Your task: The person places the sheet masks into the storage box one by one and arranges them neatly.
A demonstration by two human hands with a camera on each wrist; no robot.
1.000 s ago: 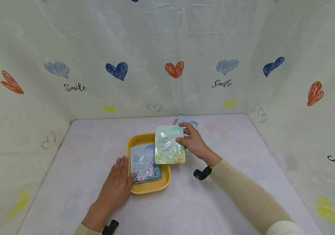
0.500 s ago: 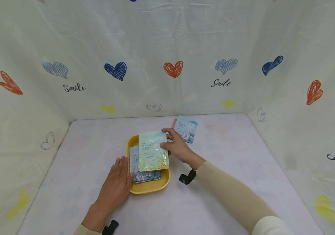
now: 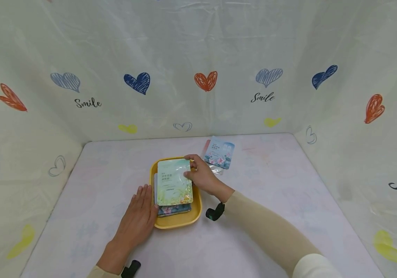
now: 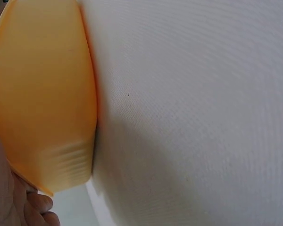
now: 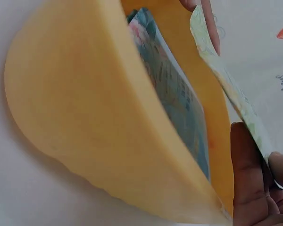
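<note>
My right hand (image 3: 203, 177) pinches the right edge of a light green sachet (image 3: 174, 183) between thumb and fingers. In the right wrist view the green sachet (image 5: 240, 103) is held above a blue floral sachet (image 5: 177, 94) lying in the yellow tray (image 5: 85, 103). Seen from the head, the green sachet covers most of the blue sachets (image 3: 174, 210) in the tray (image 3: 181, 223). My left hand (image 3: 137, 212) lies along the tray's left side with fingers straight, touching the rim. The left wrist view shows the tray's outer wall (image 4: 42, 94) beside that hand.
Behind my right hand, a blue floral sachet (image 3: 220, 152) lies near the table's back edge. A pinkish sachet (image 3: 207, 146) shows beside it, and a silvery piece (image 3: 215, 169) in front. A white curtain (image 3: 170, 46) printed with hearts surrounds the table (image 3: 254, 231).
My right hand has carried the green sachet leftward and down over the tray, uncovering the blue sachet at the back. My left hand has stayed in place.
</note>
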